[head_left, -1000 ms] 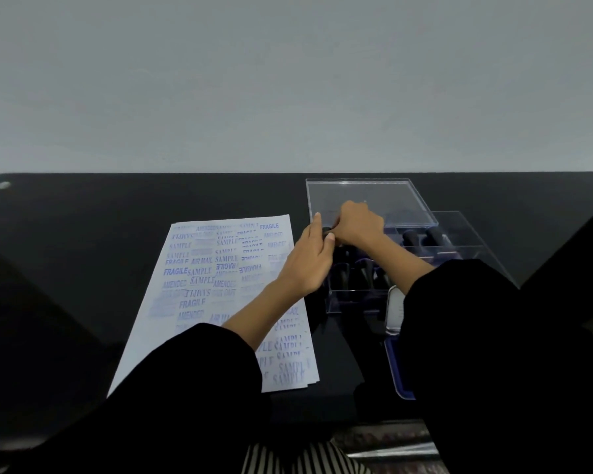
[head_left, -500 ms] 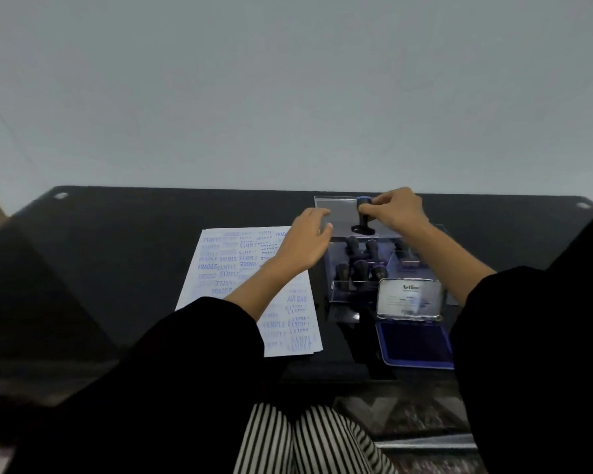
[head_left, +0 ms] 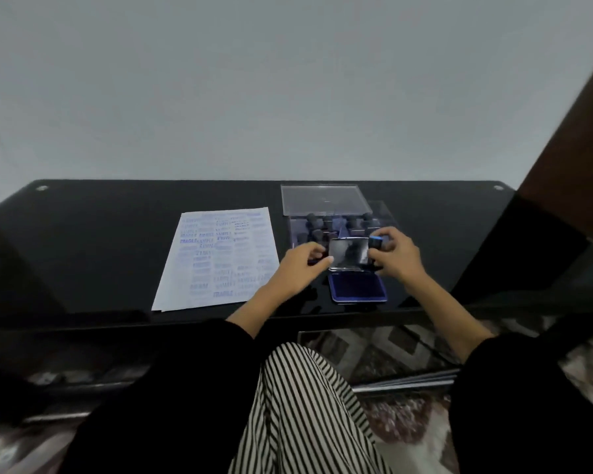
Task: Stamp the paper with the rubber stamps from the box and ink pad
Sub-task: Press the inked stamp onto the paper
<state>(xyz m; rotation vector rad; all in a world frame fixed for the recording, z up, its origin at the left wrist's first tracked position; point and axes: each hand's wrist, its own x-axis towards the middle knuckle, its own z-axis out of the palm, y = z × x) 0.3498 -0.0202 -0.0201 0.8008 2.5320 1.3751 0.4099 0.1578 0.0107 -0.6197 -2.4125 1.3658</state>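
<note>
A white paper covered with blue stamp prints lies on the black table. To its right stands a clear plastic box holding several dark rubber stamps. In front of the box lies an open ink pad, blue, with its metal lid standing upright. My right hand holds a blue-topped stamp just right of the lid. My left hand touches the lid's left edge with thumb and fingers.
The box's clear lid lies flat behind the box. The black glass table ends at a near edge in front of my striped lap. A brown post rises at the right.
My right hand has carried the stamp from above the box down to beside the ink pad's lid. My left hand has moved from the paper's edge to the lid. The camera has pulled back.
</note>
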